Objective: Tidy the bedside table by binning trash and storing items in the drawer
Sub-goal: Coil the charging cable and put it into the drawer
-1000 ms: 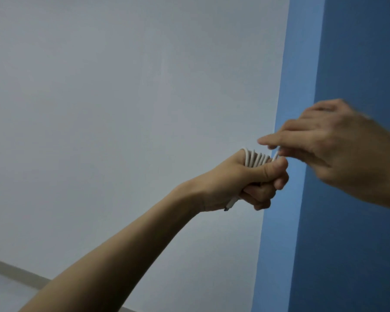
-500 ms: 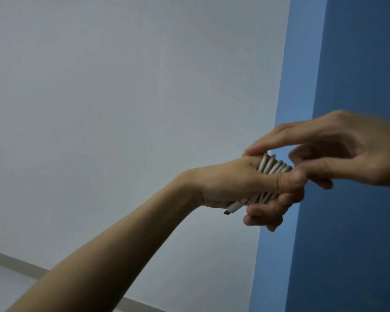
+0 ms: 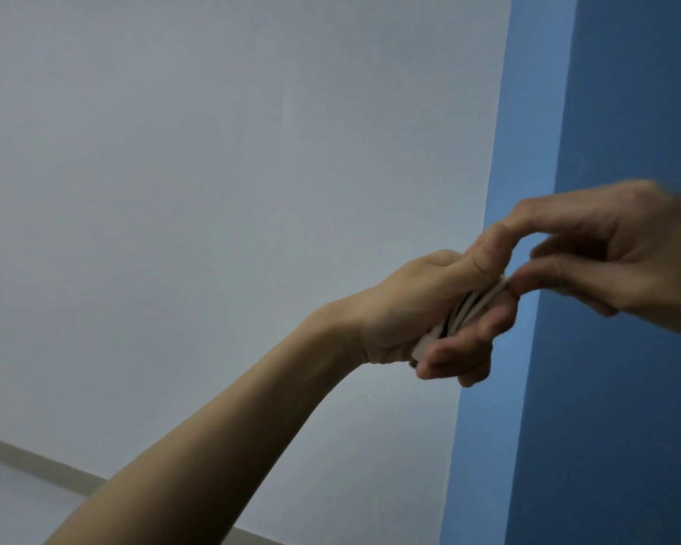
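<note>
Coiled white cable (image 3: 470, 308) clamped in left hand (image 3: 421, 308), held up before pale wall (image 3: 213, 190) beside blue wall (image 3: 626, 112); right hand (image 3: 606, 253) pinching the coil's upper end between thumb and forefinger. Judged light, limp and springy, apt to uncoil. Best gripped across all loops at once.

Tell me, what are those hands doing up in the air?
A person is holding a coiled white cable in the left hand, with the fingers closed round the loops. The right hand reaches in from the right and pinches the cable's top end with its fingertips, as if tucking or winding it. Both hands are raised in front of a white wall and a blue wall. No bedside table, bin or drawer is in view.
</note>
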### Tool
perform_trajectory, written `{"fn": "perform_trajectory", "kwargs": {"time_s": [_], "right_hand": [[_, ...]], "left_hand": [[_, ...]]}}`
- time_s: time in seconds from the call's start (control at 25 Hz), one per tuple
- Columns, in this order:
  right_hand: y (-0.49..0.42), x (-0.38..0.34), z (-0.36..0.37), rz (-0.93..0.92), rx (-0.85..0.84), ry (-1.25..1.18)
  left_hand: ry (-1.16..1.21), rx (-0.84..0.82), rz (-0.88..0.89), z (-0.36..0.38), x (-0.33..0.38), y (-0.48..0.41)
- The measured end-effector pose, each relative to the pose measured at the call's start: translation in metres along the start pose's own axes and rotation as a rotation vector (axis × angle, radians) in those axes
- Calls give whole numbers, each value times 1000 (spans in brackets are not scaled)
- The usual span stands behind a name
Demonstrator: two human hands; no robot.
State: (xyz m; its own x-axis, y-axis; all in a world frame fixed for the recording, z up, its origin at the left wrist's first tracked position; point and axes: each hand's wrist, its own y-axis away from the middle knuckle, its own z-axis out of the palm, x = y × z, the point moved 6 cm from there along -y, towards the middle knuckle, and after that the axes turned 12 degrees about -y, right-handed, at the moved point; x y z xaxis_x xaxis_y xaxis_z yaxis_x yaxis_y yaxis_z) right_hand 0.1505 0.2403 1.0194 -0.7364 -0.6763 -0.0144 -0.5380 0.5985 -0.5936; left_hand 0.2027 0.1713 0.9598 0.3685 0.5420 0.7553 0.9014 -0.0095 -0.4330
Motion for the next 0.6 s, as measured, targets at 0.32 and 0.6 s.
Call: {"fn": "perform_trajectory", "kwargs": {"time_s": [0.32,0.6], "right_hand": [[0,-12,4,-171,131,362],[7,-12,11,21,213,-10]], "left_hand": [[-364,711,21,-20,23,16],[-336,1027,182,-27,32,27]]}}
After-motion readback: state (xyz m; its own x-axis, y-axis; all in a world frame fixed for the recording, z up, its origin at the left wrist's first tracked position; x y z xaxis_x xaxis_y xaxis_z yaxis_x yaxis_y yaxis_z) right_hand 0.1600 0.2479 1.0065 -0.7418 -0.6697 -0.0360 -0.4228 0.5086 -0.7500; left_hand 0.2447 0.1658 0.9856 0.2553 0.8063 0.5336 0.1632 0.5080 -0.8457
